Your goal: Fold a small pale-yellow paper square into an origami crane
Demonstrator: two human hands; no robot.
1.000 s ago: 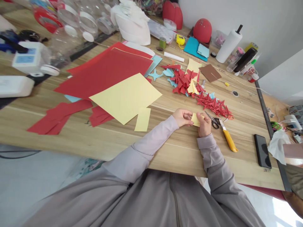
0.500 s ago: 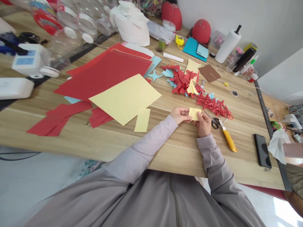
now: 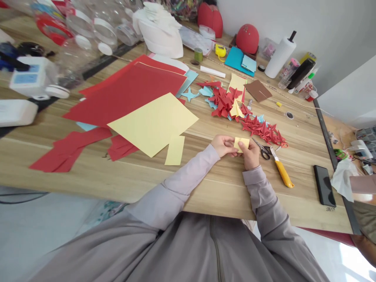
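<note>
A small yellow paper square (image 3: 239, 141) is held between my two hands above the wooden table. My left hand (image 3: 223, 146) pinches its left edge. My right hand (image 3: 250, 154) grips its right side, the thumb lying across its face. Just right of my right hand are black scissors (image 3: 265, 152) and a yellow-handled cutter (image 3: 283, 173). Beyond my hands lie red folded paper stars (image 3: 263, 128) and a heap of red pieces (image 3: 223, 101) with a yellow folded piece (image 3: 236, 109) on it. A yellow strip (image 3: 175, 150) rests to the left.
A large yellow sheet (image 3: 154, 123) overlaps red sheets (image 3: 126, 92) on the left, with red strips (image 3: 70, 150) nearer the edge. A black phone (image 3: 324, 185) lies at the right. Bottles, a white roll (image 3: 280, 57) and red domes stand behind. Another person's arm (image 3: 362, 184) shows far right.
My right thumb has moved left and down over the small yellow paper, covering more of it. The whole view has shifted slightly.
</note>
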